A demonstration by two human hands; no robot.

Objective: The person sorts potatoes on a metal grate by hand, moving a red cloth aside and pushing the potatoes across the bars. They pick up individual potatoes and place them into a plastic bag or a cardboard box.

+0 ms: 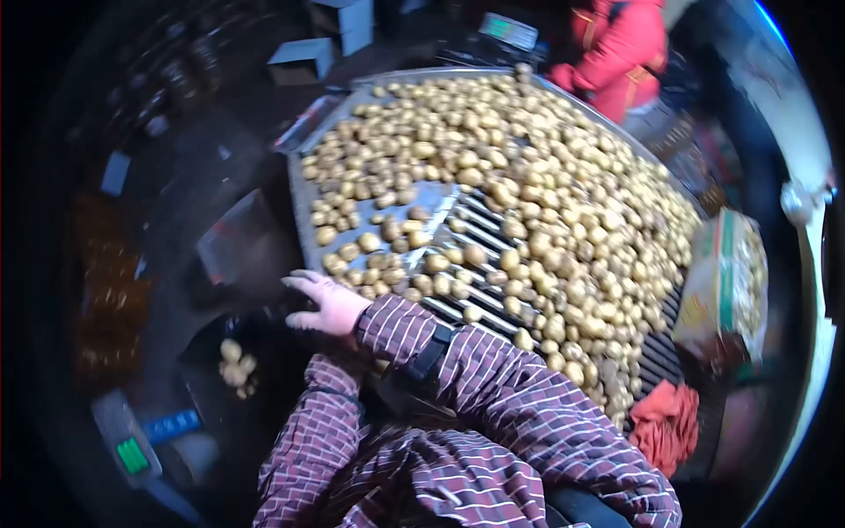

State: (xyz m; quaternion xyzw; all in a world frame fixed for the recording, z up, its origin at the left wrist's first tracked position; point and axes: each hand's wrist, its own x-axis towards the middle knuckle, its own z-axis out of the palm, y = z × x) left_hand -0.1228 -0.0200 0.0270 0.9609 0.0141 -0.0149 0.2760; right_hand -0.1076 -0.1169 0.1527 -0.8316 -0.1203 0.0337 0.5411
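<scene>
My right hand [327, 304] reaches across to the left with its fingers spread and nothing visible in them. It is at the near left edge of a wide metal table [300, 207] heaped with potatoes [572, 224], beside several of them. The right wrist has a dark band [431, 354] over the checked sleeve. My left arm [312, 431] comes up from the bottom and passes below the right hand, where the left hand is hidden. Just left of the arms, a few potatoes [235, 365] lie in a dark bag or container.
A scale with a green display [132, 455] is at lower left; another scale [509, 32] stands behind the table. A person in red [621, 62] is at the far right side. A filled bag [722, 290] and red cloth [666, 425] are at the right edge.
</scene>
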